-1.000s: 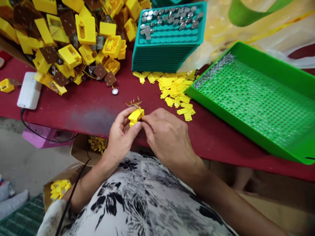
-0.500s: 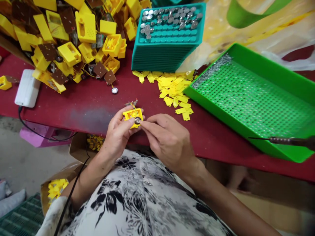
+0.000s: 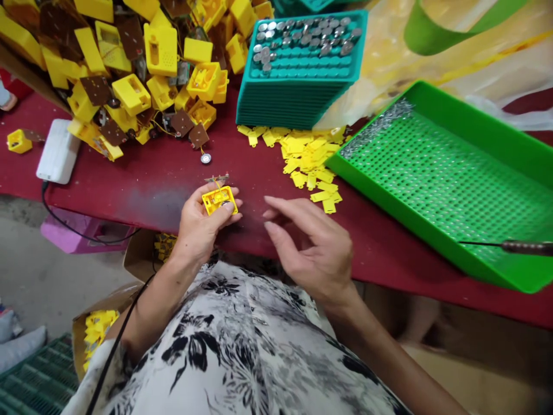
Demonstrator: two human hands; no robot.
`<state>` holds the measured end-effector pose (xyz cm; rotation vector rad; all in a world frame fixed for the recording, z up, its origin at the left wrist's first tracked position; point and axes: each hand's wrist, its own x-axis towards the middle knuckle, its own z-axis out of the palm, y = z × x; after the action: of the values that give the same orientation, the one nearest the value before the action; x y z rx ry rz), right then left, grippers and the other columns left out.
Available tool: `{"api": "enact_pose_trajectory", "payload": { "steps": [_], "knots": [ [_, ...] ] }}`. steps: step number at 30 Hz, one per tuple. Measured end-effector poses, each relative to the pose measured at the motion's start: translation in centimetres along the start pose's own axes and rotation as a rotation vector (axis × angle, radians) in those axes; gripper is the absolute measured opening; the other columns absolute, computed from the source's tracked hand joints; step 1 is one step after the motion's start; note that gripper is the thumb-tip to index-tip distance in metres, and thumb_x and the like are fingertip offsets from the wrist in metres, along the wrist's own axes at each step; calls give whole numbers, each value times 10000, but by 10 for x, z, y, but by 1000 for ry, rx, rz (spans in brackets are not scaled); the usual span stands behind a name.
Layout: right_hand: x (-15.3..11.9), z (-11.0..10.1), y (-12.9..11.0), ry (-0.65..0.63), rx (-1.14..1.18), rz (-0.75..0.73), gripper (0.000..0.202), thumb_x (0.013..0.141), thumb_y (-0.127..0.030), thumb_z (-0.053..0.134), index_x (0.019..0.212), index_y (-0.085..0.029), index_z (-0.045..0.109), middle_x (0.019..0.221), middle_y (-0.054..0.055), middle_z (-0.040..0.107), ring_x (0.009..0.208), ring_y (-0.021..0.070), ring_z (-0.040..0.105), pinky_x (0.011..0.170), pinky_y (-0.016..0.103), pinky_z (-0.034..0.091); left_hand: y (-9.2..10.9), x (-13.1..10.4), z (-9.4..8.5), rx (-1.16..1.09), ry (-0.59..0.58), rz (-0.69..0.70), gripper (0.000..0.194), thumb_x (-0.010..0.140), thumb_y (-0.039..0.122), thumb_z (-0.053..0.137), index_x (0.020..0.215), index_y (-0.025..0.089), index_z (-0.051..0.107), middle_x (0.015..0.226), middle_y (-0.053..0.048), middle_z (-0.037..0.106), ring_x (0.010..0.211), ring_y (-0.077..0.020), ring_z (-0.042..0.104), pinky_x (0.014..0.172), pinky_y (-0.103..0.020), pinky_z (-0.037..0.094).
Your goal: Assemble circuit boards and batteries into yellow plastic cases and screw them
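My left hand [image 3: 199, 219] grips a small yellow plastic case [image 3: 210, 204], its open side turned up. The left thumb presses on a round dark part inside, mostly hidden beneath it. A circuit board [image 3: 217, 178] hangs by wires at the case's far edge. To the right, apart from the case, my right hand [image 3: 313, 242] is open over the table edge, thumb and fingers parted with nothing between them. Beyond the hands lies a heap of flat yellow covers [image 3: 313, 153].
Yellow cases with brown boards [image 3: 132, 94] are piled at back left. Teal stacked trays [image 3: 298, 98] hold silver discs. A green perforated tray [image 3: 389, 213] holds small metal pieces; a screwdriver [image 3: 514, 246] extends over it. A white power bank [image 3: 58, 153] with a cable lies left.
My right hand has drawn back to the right from the case and its fingers have parted. The left thumb has moved onto the round part. The view has shifted slightly.
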<state>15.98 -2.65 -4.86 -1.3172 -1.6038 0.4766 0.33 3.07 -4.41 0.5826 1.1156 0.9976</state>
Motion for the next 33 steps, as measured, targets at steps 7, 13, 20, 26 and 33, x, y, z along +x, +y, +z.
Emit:
{"api": "enact_pose_trajectory", "payload": {
  "steps": [7,13,20,26,33],
  "knots": [
    [-5,2,5,89,-44,-21,312,902,-115,619,1204,-187,649,910,38,685,795,124,662,742,257,587,-7,6,-2,116,10,119,415,662,133,771,1012,182,554,948,-22,759,775,-130,717,610,-211,578],
    [-1,11,6,89,-97,-81,148,925,-101,596,1018,-171,687,913,42,707,849,136,678,804,268,574,5,-1,-3,45,-125,34,419,662,191,775,1034,187,583,1027,-41,755,875,-162,715,694,-250,583],
    [14,23,3,27,-242,-243,131,951,-139,588,987,-177,708,874,62,675,827,156,639,749,292,556,10,-8,-3,-3,-191,-80,358,710,211,624,1068,200,609,1120,-67,738,1008,-203,684,841,-321,545],
    [21,21,9,-121,-291,-267,124,973,-172,554,941,-157,673,848,69,645,808,171,594,724,302,516,6,-13,-1,16,-155,-75,318,743,187,620,1060,210,600,1126,-53,690,1068,-202,636,946,-376,517],
    [21,24,7,-111,-202,-254,97,957,-128,547,922,-143,636,858,69,633,828,167,600,751,286,512,11,-14,0,27,-160,-46,351,714,135,678,1050,185,592,1020,-28,675,965,-160,633,896,-321,514]
  ]
}}
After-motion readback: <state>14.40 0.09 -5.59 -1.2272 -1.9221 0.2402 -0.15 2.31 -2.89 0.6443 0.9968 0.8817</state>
